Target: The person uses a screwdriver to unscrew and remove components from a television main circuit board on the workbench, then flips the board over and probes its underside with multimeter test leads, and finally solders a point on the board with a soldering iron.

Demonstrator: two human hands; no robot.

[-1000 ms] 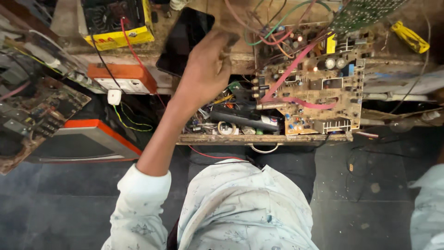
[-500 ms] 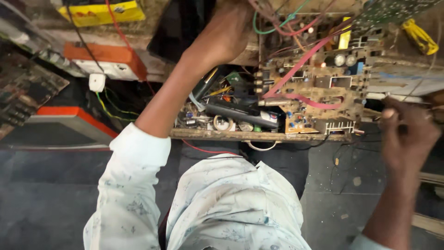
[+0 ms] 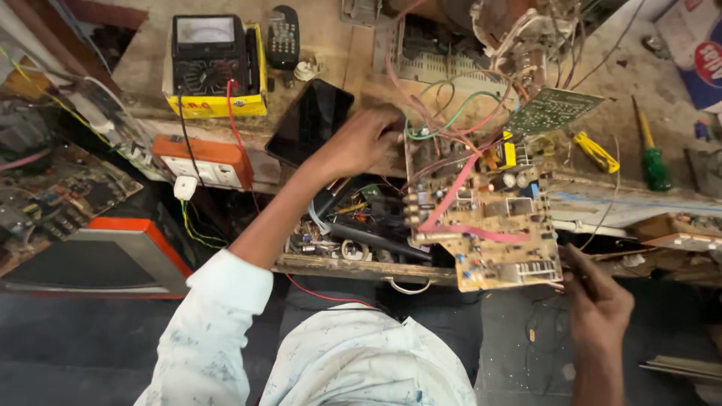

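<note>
Tan circuit board [image 3: 485, 225] sat at frame centre-right, tilted over the edge of the cluttered workbench [image 3: 361, 68], crowded with capacitors, a yellow component and silver heatsinks; 2 pink ribbon wires crossed it, and red, green and grey leads looped up toward 12 o'clock. Left hand [image 3: 357, 143] rested at the board's 10 o'clock corner, fingers curled together on the wires there; exact pinch hidden. Right hand [image 3: 598, 308] was at the board's 4 o'clock corner, fingers closed around a thin tool or lead, which one I couldn't tell. Black phone [image 3: 310, 122] lay at 9 o'clock of the left hand, yellow multimeter [image 3: 210, 64] beyond it, green screwdriver [image 3: 653, 158] at 3 o'clock.
</note>
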